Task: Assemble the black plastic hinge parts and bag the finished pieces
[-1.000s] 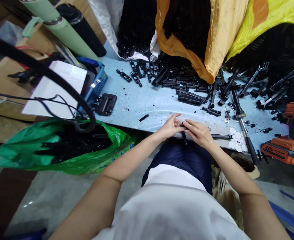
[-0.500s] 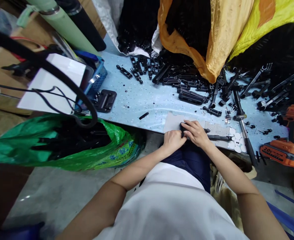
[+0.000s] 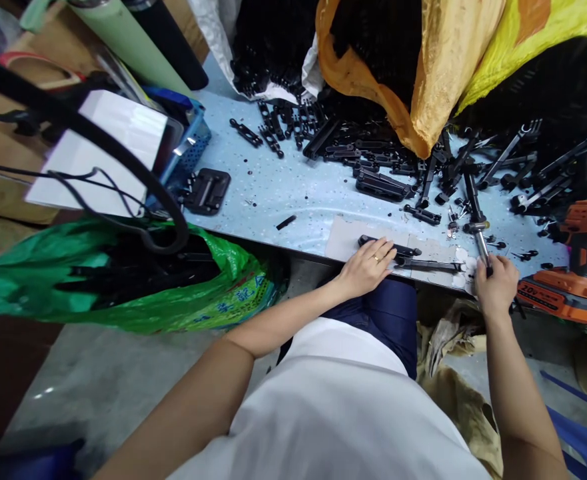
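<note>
My left hand [image 3: 370, 267] lies on a grey card [image 3: 346, 238] at the near edge of the light blue table [image 3: 293, 190], its fingers pressing a long black plastic part [image 3: 396, 249]. A second black part [image 3: 430, 265] lies just right of it. My right hand [image 3: 496, 287] is wrapped round the handle of a hammer [image 3: 476, 213] that lies on the table pointing away from me. Small white discs [image 3: 466, 267] lie beside that hand.
Heaps of black plastic parts [image 3: 373, 160] spill from orange-yellow sacks [image 3: 438, 60] at the back. An orange cordless drill [image 3: 568, 267] sits right. A black hinge plate [image 3: 206, 190], blue basket [image 3: 190, 143] and white box [image 3: 98, 153] stand left; a green bag [image 3: 123, 280] of parts hangs below the table edge.
Both hands were together on one black part at the table edge. My right hand has gone right and closed on the hammer handle; the left now holds the part down on the card.
</note>
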Action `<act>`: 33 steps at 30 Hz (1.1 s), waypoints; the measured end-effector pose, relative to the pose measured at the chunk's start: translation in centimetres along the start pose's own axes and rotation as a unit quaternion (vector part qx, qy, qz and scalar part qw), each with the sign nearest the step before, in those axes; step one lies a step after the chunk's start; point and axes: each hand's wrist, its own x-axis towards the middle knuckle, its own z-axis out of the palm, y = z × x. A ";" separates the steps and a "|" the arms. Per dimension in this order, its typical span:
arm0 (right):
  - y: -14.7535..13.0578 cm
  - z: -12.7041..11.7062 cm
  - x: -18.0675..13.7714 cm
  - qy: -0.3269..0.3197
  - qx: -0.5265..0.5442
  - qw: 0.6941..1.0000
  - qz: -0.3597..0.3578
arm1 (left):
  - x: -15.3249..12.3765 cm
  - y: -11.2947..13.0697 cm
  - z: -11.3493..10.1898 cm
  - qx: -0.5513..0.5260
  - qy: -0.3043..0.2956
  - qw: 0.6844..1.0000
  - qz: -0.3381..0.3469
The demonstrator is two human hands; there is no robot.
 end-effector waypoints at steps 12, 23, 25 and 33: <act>-7.9 0.7 -0.8 -0.135 0.196 0.917 -0.321 | 4.1 0.6 0.2 0.004 -0.146 0.989 -0.002; -6.4 2.6 2.2 -0.170 0.157 0.841 -0.488 | 4.8 0.9 0.8 0.024 -0.161 0.986 -0.021; -6.6 2.3 2.7 -0.157 0.145 0.832 -0.512 | 4.9 1.2 0.7 0.031 -0.164 0.986 -0.028; -7.4 0.2 3.1 -0.022 0.071 0.861 -0.504 | 3.9 0.2 0.4 0.091 -0.117 0.988 0.041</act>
